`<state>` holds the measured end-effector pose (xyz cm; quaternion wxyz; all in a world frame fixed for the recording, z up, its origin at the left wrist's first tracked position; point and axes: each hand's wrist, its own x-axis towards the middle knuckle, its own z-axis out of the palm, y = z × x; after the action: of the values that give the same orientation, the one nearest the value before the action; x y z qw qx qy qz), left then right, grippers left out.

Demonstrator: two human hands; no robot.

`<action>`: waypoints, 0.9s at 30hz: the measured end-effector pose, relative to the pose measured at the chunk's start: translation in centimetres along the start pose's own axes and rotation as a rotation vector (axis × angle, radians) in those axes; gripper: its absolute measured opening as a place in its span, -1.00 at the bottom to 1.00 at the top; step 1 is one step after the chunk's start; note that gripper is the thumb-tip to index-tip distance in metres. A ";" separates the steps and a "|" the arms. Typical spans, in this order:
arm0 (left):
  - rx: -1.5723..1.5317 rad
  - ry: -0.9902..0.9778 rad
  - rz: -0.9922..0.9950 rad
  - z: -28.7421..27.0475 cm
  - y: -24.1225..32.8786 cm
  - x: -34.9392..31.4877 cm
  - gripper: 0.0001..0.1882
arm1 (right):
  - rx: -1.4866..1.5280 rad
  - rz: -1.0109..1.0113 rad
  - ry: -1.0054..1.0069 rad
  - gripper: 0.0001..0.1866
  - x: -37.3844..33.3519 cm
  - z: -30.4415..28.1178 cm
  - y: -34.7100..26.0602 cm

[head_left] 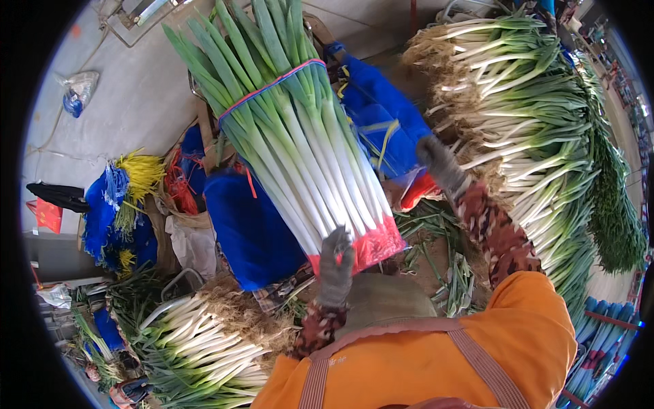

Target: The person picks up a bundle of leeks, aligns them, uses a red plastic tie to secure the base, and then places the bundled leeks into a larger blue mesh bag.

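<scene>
A large bundle of leeks (300, 150) lies tilted before me, green tops away and white ends toward me. A pink-and-blue tie (272, 87) runs around its upper part. Red wrapping (375, 244) covers its near end. My left hand (336, 266), in a grey glove, rests on the bundle at this red end, fingers stretched along the white stems. To the right of the bundle is my right hand (441, 162), also gloved, beside a blue cloth (385, 102) with clear plastic over it. Its fingers are too dark to make out. Another blue cloth (252, 232) lies under the bundle's left side.
Loose leeks with roots are heaped at the right (518, 129) and lower left (211, 334). Bunches of yellow ties (139, 176) and red ties (180, 180) hang at the left. Cut leaves (456, 283) litter the floor. A plastic bag (78, 92) lies far left.
</scene>
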<state>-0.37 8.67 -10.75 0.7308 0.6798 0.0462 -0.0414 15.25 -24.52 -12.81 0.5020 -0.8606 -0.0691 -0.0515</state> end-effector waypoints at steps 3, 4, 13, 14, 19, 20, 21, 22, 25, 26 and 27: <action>0.289 -0.181 0.364 4.2 0.5 0.9 -0.35 | 0.025 -0.088 -0.142 -0.92 -9.3 0.7 -6.9; 0.154 -0.212 0.262 6.0 0.0 -0.2 -0.39 | -0.007 -0.109 -0.161 -0.91 -12.5 1.3 -9.0; -0.214 -0.349 -0.460 9.9 1.3 -11.3 -0.83 | 0.028 0.191 -0.082 -0.69 -31.9 -0.8 -14.1; -0.150 -0.315 -0.387 9.3 1.6 -11.9 -0.86 | 0.015 0.200 -0.137 -0.64 -32.8 -0.6 -14.3; 0.055 -0.101 0.029 9.4 8.3 -10.8 -0.75 | -0.424 0.313 -0.584 -0.33 -38.1 2.9 -7.3; 0.156 -0.025 0.151 8.9 10.8 -10.2 -0.75 | -0.406 0.391 -0.657 -0.24 -38.8 3.3 -6.0; 0.124 -0.092 0.257 8.1 13.3 -9.8 -0.78 | -0.387 0.453 -0.737 -0.25 -39.4 3.2 -4.1; 0.090 -0.155 0.225 6.8 15.2 -10.2 -0.76 | -0.329 0.493 -0.788 -0.27 -39.8 2.4 -2.4; 0.114 -0.485 0.017 6.6 18.2 -11.2 -0.74 | -0.056 0.552 -0.494 -0.29 -38.9 -5.1 -0.6; 0.156 -0.595 -0.104 5.9 18.5 -12.3 -0.74 | 0.120 0.488 -0.339 -0.29 -37.3 -7.2 -3.1; 0.268 -0.730 -0.139 6.2 18.4 -12.7 -0.73 | 0.314 0.352 -0.196 -0.29 -35.1 -9.3 -6.8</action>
<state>-10.66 3.77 9.52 0.5994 0.7050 -0.1766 -0.3353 -20.63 -31.63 -7.98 0.6215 -0.7718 0.0263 0.1318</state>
